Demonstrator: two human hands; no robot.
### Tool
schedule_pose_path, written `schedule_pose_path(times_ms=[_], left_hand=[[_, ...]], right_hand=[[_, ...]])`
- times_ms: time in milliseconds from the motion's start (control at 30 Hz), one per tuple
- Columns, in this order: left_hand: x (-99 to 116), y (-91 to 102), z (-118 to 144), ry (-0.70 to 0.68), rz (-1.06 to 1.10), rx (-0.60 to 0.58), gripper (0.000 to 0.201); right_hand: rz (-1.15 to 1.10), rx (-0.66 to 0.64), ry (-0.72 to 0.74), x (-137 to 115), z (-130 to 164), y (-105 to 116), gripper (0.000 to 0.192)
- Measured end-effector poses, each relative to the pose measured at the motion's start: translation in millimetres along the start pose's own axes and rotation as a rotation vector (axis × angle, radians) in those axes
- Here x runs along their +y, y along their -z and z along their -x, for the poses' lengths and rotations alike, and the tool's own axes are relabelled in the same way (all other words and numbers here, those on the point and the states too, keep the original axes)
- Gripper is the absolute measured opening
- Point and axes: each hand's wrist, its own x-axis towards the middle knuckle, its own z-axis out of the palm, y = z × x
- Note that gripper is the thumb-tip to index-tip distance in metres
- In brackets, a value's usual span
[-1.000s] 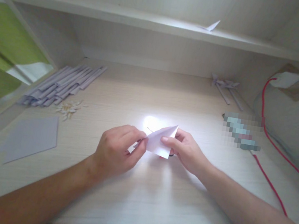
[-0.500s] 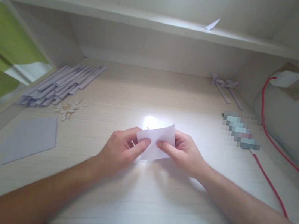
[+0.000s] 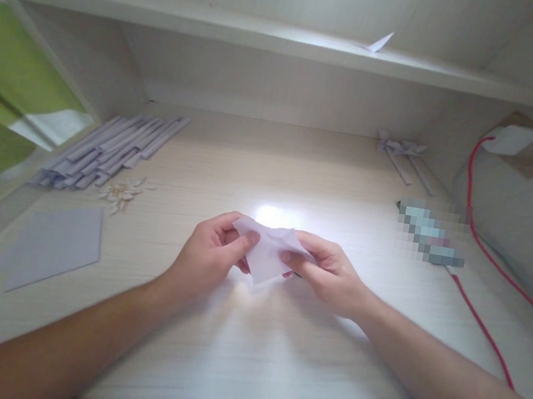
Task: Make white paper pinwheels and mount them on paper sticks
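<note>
A small white sheet of paper (image 3: 268,254) is held between both hands above the desk, its surface bent and its edges curling. My left hand (image 3: 218,246) pinches the left side, thumb on top and fingers behind. On the right side, my right hand (image 3: 329,270) grips the paper with the thumb pressed on its face; the fingers behind are partly hidden. A bright patch of light shines on the desk (image 3: 242,351) just behind the paper.
At the left lie a pile of rolled paper tubes (image 3: 113,148), small pale pieces (image 3: 126,193) and a stack of paper sheets (image 3: 56,247). Two paper pinwheels (image 3: 400,150) rest at the back right, near a blurred phone (image 3: 428,232) with a red cable (image 3: 482,335). A folded paper (image 3: 381,43) sits on the shelf (image 3: 272,33).
The paper has turned and become more bent, with one corner now pointing down toward me. My left hand has shifted slightly left and up; my right hand has stayed nearly in place.
</note>
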Motion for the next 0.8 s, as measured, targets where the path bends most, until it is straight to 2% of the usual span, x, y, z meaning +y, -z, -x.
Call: schedule_pose_path(times_ms=[167,333,433,600,800], left_hand=[[-1.7,3.6,-0.9,-0.011,-0.035,0.008,0.015],[-5.8,6.2,1.7,-0.196,-0.216,0.074,0.014],[-6.8,5.1,3.8,-0.253,-0.259,0.067,0.009],[-3.8,1.5,4.4,-0.194,-0.188,0.014,0.009],[-1.0,-0.6,3.8,-0.138,-0.124,-0.018,0.006]], right_hand=[[-0.095,0.032,-0.072,0.9,-1.6,1.4,0.02],[-0.035,0.088,-0.121,1.3,-2.7,4.3,0.012],[-0.001,0.082,-0.175,-0.1,-1.7,4.3,0.013],[0.063,0.115,-0.175,-1.3,-0.6,4.8,0.025],[0.109,0.175,-0.129,-0.2,-2.7,5.4,0.012]])
